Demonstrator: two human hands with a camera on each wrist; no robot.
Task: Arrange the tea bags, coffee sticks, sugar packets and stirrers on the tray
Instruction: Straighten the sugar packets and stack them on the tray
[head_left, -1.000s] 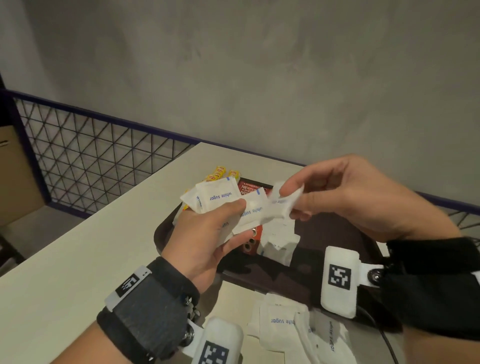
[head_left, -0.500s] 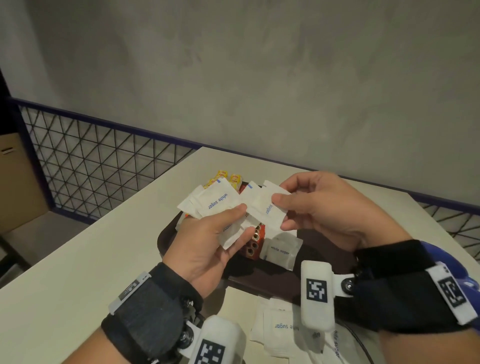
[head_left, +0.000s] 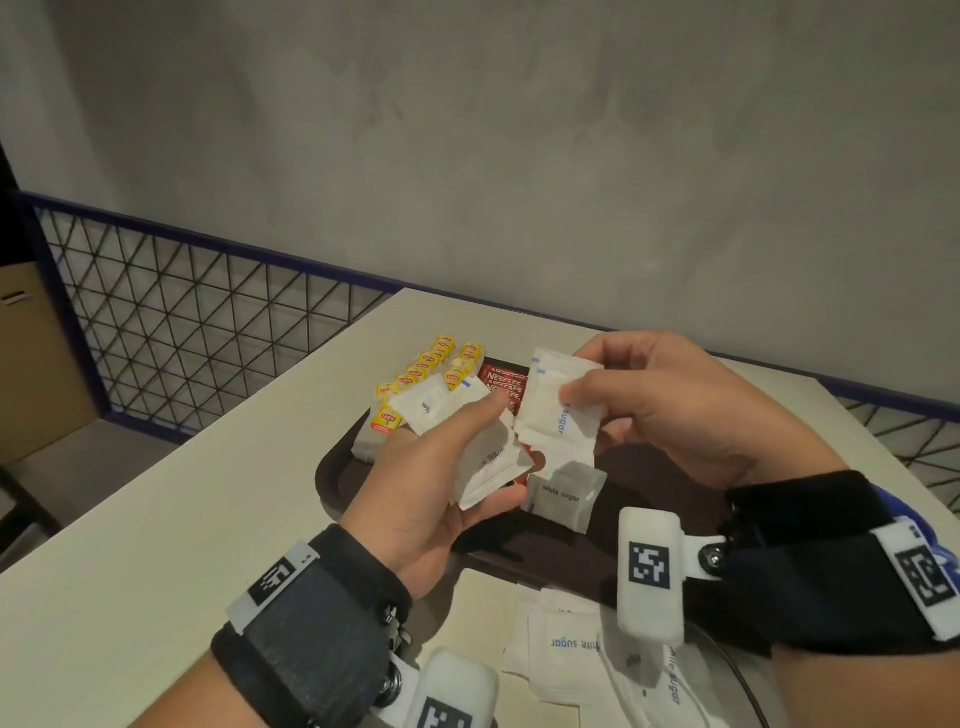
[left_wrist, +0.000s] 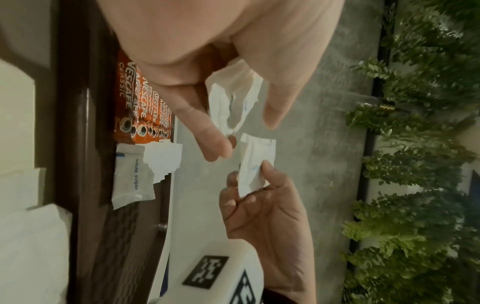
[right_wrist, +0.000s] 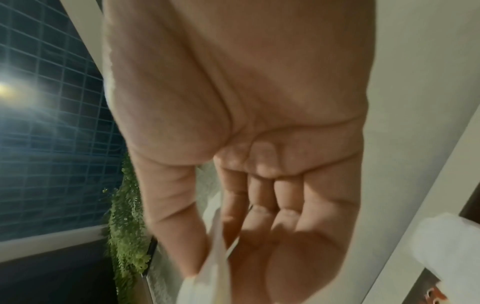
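Both hands hold white sugar packets above a dark tray on a pale desk.

Left hand (head_left: 441, 467) grips a fanned bunch of sugar packets (head_left: 467, 431) between thumb and curled fingers. Right hand (head_left: 670, 410) pinches a few more packets (head_left: 558, 415) between thumb and fingers, just beside the left bunch. Below them the tray (head_left: 337, 467) carries a row of red coffee sticks (head_left: 501, 382) at its far edge, with yellow tea bags (head_left: 426, 364) in rows to their left. One sugar packet (head_left: 563, 493) lies flat on the tray near the coffee sticks. More sugar packets (head_left: 561, 644) lie loose on the desk (head_left: 156, 545) at the near side of the tray, between the two wrists.
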